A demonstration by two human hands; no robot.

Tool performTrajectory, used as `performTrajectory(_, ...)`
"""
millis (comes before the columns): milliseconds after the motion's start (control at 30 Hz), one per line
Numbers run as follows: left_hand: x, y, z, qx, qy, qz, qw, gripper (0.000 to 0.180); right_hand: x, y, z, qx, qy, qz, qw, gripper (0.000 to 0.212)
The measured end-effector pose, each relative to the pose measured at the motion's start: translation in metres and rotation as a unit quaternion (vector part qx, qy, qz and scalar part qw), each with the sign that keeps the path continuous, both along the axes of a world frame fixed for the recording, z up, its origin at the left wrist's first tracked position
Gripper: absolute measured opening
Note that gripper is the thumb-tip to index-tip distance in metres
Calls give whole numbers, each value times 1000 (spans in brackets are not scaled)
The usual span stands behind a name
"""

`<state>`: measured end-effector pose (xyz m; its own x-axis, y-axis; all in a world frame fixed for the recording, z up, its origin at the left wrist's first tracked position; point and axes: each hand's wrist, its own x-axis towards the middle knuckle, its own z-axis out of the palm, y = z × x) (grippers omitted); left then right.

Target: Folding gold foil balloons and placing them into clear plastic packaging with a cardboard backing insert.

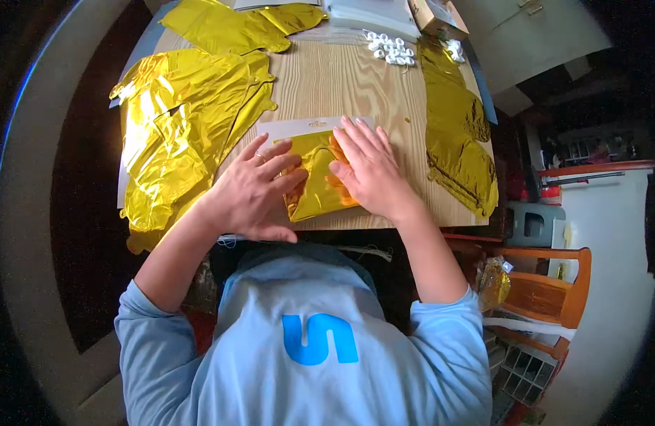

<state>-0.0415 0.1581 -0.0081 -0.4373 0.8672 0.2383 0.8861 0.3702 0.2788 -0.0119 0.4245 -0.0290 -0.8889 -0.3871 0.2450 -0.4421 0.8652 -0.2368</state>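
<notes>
A folded gold foil balloon lies near the table's front edge, on top of a white card with a hang hole at its far end. My left hand is at the foil's left side, fingers spread, thumb stretched toward me; a ring shows on one finger. My right hand lies flat over the right side of the foil and card, its fingertips pointing away from me. Neither hand grips anything. Part of the card is hidden beneath the foil and my hands.
Flat gold foil balloons are heaped on the left of the wooden table, with more gold foil along the right edge. Small white rolls, clear plastic sleeves and a cardboard box are at the back. A wooden chair stands right.
</notes>
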Motion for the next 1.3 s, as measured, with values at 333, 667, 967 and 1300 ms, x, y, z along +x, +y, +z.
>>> performTrajectory(333,23,44,-41,-18,8,217,976,92,29,-17,-22,27,-66,-106,992,81)
performTrajectory(667,8,45,-42,-26,14,183,983,98,31,-19,-16,44,-88,-149,984,87)
performTrajectory(967,16,54,-33,-54,-36,207,976,102,-90,52,48,-279,-107,-127,946,44)
performTrajectory(1300,11,57,-29,-1,-80,195,978,97,-434,182,-22,-174,-3,-351,920,48)
